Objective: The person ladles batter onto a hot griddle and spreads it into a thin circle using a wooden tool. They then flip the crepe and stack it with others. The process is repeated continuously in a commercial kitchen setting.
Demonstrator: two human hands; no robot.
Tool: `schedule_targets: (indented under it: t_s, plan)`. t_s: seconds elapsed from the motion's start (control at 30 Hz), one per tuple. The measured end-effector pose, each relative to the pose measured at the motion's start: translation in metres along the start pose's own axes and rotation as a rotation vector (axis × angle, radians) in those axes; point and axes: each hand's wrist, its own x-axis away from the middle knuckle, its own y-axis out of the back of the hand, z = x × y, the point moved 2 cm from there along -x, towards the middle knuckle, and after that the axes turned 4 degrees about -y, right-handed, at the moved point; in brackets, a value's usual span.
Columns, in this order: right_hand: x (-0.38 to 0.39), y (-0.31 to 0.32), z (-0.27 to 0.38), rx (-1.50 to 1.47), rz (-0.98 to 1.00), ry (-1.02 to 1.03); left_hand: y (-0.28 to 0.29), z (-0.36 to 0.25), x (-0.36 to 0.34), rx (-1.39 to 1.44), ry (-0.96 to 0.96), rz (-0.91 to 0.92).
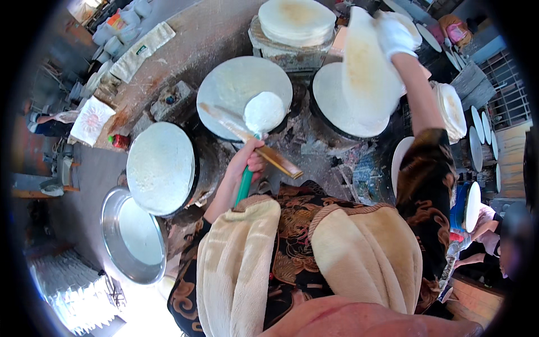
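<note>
My left hand [247,160] is closed around the green handle of a ladle [264,112] and a flat wooden scraper [279,162] crossing it. The ladle's bowl, white with batter, is over the middle round griddle [224,78], which carries a pale layer. My right hand [396,35], in a white glove, grips a thin browned flatbread [368,73] that hangs over the right griddle [327,98]; its fingers are partly hidden. To the left, another griddle [160,168] bears a white, bubbled sheet of batter.
A stack of flatbreads [296,19] rests on a stand at the back. Lower left is a metal basin [106,230] of white batter. A folded cloth [143,51] lies on the curved ledge. Co-workers [474,258] and more griddles [475,140] are on the right.
</note>
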Motion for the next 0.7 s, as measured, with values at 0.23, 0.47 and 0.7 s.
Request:
schedule_targets:
  t_s: [0.23,0.47,0.7]
  plan:
    - [-0.140,-0.033,0.057,-0.378,-0.294,-0.228,0.032,-0.044,-0.003,0.176,-0.152,-0.036]
    - [-0.211,-0.251,0.012,-0.803,-0.193,-0.884,0.022,-0.081,-0.021,0.420,-0.280,-0.196]
    - [-0.185,-0.383,0.076,-1.061,-0.018,-1.361,0.005,-0.114,-0.047,0.384,-0.351,-0.251]
